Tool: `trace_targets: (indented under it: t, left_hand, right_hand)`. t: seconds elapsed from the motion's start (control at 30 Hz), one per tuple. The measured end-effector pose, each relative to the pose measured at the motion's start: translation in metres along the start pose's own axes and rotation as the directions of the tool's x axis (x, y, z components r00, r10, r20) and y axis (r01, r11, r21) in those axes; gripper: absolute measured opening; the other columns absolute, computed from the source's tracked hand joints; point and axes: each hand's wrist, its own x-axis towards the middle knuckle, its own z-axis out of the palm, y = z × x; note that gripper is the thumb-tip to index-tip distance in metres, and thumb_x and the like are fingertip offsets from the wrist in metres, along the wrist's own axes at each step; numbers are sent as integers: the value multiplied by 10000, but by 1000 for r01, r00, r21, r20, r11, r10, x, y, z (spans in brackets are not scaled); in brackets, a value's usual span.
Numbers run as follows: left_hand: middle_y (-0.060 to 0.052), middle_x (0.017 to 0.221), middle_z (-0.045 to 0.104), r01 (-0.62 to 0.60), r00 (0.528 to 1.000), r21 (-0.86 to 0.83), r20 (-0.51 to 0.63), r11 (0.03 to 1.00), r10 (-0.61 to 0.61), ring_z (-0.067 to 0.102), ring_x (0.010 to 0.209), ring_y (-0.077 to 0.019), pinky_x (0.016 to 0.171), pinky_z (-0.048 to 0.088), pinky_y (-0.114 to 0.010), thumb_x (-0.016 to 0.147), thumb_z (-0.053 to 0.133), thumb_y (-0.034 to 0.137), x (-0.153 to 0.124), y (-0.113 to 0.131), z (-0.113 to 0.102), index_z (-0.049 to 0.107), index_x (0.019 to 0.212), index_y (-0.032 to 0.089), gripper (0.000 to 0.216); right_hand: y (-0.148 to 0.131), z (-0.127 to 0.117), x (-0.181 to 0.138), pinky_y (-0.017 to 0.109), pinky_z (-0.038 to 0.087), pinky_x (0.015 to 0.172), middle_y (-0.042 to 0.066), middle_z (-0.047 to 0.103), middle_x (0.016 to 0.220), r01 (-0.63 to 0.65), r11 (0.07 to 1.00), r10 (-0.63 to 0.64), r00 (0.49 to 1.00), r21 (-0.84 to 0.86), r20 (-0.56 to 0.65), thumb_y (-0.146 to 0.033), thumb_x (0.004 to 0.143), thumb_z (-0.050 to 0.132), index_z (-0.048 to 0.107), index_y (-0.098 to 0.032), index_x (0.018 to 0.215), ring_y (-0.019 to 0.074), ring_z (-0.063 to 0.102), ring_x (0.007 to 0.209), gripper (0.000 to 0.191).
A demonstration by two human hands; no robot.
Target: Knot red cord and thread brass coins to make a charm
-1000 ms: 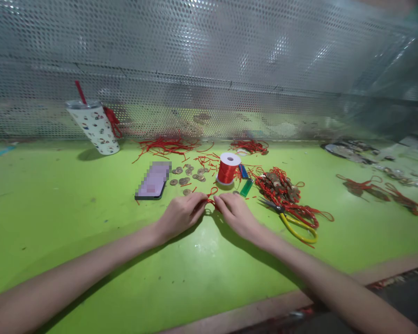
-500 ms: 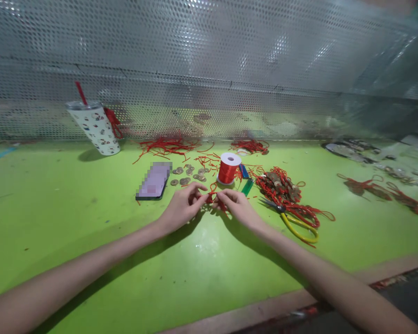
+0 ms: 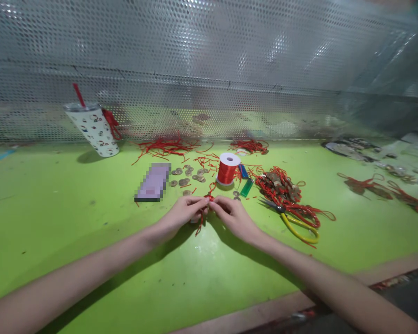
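Note:
My left hand [image 3: 181, 214] and my right hand [image 3: 231, 214] meet over the green table [image 3: 73, 218], fingertips pinched together on a short piece of red cord [image 3: 205, 204]. A loose end of the cord hangs down between the hands toward the table. Just beyond the hands stand a spool of red cord [image 3: 227, 169] and a scatter of brass coins [image 3: 188, 175]. Whether a coin is on the held cord is hidden by my fingers.
A phone [image 3: 153, 182] lies left of the coins. Yellow-handled scissors [image 3: 296, 225] and a heap of corded coins [image 3: 282, 188] lie to the right, with a green lighter [image 3: 245, 187] beside the spool. A patterned cup with a straw [image 3: 92, 127] stands far left by the perforated metal wall.
Both hands dropped slightly toward me and closed in on the cord. The red loop that stood above the fingers is now smaller, and a cord end hangs below the hands.

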Motion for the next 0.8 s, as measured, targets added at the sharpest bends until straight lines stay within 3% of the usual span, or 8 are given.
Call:
trace_targets:
  t: [0.17, 0.3, 0.6, 0.67, 0.8]
  left_hand:
    - [74, 563, 358, 66, 997, -136, -37, 988, -71, 332, 466, -82, 444, 265, -233, 798, 716, 537, -5, 3, 6, 632, 765, 178, 371]
    - [49, 598, 428, 88, 995, -201, -37, 976, -97, 347, 485, -76, 457, 253, -228, 804, 722, 505, -8, 4, 10, 656, 756, 164, 350]
    - [-33, 692, 652, 0, 988, -104, -155, 995, -16, 410, 546, -94, 509, 237, -255, 716, 814, 502, -8, 0, 12, 793, 843, 152, 373]
    - [-13, 632, 620, 3, 983, -124, -179, 992, -25, 378, 512, -84, 496, 214, -255, 683, 832, 516, -6, 1, 8, 791, 836, 149, 401]
    - [82, 450, 363, 34, 991, -119, -128, 992, -49, 223, 431, -60, 468, 115, -250, 708, 793, 578, 0, 2, -3, 772, 852, 145, 457]
  right_hand:
    - [1, 2, -1, 281, 425, 661, 28, 729, 814, 27, 995, -28, 1000, -91, -9, -287, 982, 545, 706, -174, 901, 157, 593, 691, 213]
    - [3, 3, -1, 285, 457, 685, 37, 767, 871, 44, 994, -45, 999, -104, -7, -245, 973, 551, 734, -182, 937, 166, 634, 707, 197]
    - [8, 11, -8, 282, 424, 622, 49, 710, 785, 135, 945, -134, 991, -299, 26, -241, 987, 509, 675, -163, 942, 157, 560, 618, 189]
    - [5, 9, -7, 285, 425, 641, 48, 705, 802, 171, 936, -158, 985, -307, 67, -272, 1002, 505, 666, -169, 932, 157, 571, 647, 203]
    - [-1, -3, -4, 303, 429, 677, 47, 687, 817, 217, 925, -210, 976, -313, 56, -350, 1034, 462, 637, -185, 874, 169, 590, 707, 289]
